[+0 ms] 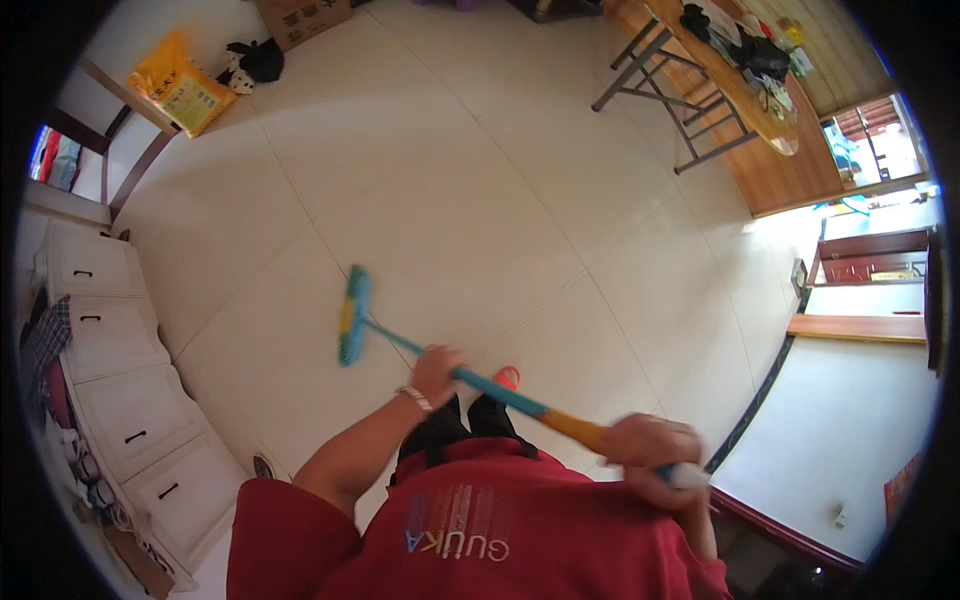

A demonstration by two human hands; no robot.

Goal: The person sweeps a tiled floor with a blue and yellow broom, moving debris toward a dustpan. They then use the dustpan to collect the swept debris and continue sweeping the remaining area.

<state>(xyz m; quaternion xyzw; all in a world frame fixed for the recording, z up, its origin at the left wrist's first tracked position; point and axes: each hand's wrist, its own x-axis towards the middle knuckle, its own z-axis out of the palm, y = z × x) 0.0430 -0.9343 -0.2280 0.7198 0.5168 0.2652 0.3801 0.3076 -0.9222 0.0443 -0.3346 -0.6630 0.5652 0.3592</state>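
A push broom lies slantwise across my front, its blue-green handle [504, 393] ending in a yellow-orange section. My left hand [437, 373], with a bracelet at the wrist, is wrapped around the lower part of the handle. Near the top end my right hand [660, 454] grips the handle too, slightly blurred, with the pale end cap sticking out. The broom head [355, 315], blue with green and yellow parts, is down at the tiled floor [450, 202], ahead and to the left of my feet. One red shoe [508, 377] shows beneath the handle.
White drawer cabinets [127, 420] line the left side. A yellow sack [180, 88], a black bag [261, 60] and a cardboard box [304, 21] stand at the far left. A folding table [720, 56] with metal legs, piled with items, is at the far right.
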